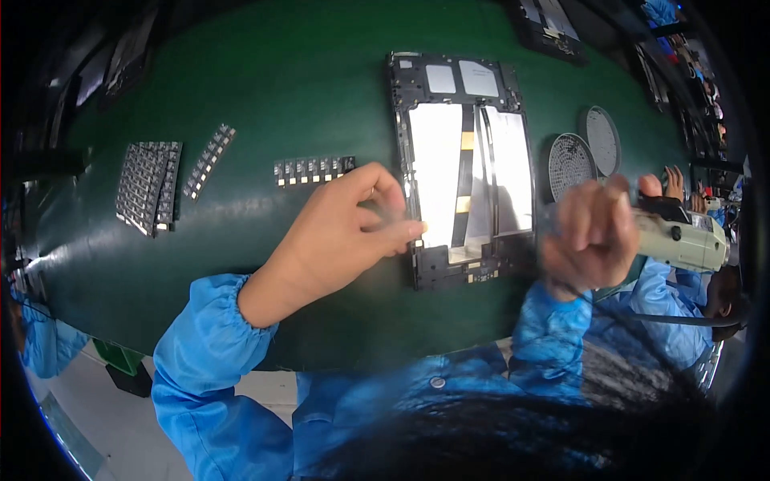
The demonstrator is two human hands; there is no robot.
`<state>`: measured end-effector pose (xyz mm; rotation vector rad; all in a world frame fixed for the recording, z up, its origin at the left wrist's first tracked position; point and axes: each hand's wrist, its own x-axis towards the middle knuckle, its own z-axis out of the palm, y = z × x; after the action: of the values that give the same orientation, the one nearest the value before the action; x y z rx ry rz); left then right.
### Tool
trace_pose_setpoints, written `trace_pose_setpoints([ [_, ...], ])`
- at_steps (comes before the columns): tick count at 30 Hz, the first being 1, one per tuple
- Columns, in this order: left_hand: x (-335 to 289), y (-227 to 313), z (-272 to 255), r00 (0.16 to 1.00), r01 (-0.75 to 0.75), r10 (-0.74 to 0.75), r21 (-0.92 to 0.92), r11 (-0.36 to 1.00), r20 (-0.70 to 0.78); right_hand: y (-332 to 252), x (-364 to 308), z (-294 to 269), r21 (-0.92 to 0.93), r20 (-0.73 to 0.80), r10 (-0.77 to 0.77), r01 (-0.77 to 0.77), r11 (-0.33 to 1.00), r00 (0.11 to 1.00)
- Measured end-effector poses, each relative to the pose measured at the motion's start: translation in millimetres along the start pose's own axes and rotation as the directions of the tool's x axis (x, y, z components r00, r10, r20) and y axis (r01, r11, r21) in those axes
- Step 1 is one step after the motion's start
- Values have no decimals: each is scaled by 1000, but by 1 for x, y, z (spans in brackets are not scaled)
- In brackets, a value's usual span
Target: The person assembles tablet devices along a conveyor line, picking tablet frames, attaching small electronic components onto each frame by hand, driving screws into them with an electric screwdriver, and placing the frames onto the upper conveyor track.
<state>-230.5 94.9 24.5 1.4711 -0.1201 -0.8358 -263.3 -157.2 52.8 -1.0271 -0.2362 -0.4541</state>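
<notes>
A tablet housing (472, 264) lies on the green table before me, with a black frame, bright silvery panels and a dark strip down its middle. At its left edge is my left hand (341, 220), thumb and fingers curled together, the thumb tip over the frame's rim. Whatever lies between those fingertips is too small or hidden to make out. Just off the housing's lower right side, my right hand (589, 232) is smeared by motion, its fingers bent. Beyond my left hand sits a row of small black parts with pale tabs (311, 171).
More strips of small parts (148, 188) lie at the left, with a single slanted strip (210, 162) beside them. Two round perforated dishes (571, 164) stand right of the housing. A cream-coloured tool body (682, 240) is at far right, near another person's hand (674, 183). Another device (552, 30) lies farther back.
</notes>
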Motion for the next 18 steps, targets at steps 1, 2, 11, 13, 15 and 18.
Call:
trace_pose_setpoints([
  [1, -1, 0, -1, 1000, -1, 1, -13, 1000, 7, 3, -6, 21, 58, 42, 82, -85, 995, 996],
  [2, -2, -3, -3, 1000, -16, 16, 6, 1000, -3, 12, -12, 34, -25, 178, 148, -146, 989, 973],
  [11, -2, -6, -8, 999, -45, 45, 40, 998, -4, 37, -39, 74, -399, 100, 272, -212, 892, 957],
  [13, -1, -9, -8, 999, -36, 37, 31, 999, -4, 38, -41, 70, -427, 96, 288, -222, 877, 953],
  [15, -1, -12, -8, 998, -63, 63, 43, 997, 5, 38, -42, 68, -451, 91, 300, -229, 863, 950],
  [18, -3, -11, -9, 997, -74, 74, 57, 996, 1, 38, -42, 68, -459, 110, 296, -216, 862, 949],
])
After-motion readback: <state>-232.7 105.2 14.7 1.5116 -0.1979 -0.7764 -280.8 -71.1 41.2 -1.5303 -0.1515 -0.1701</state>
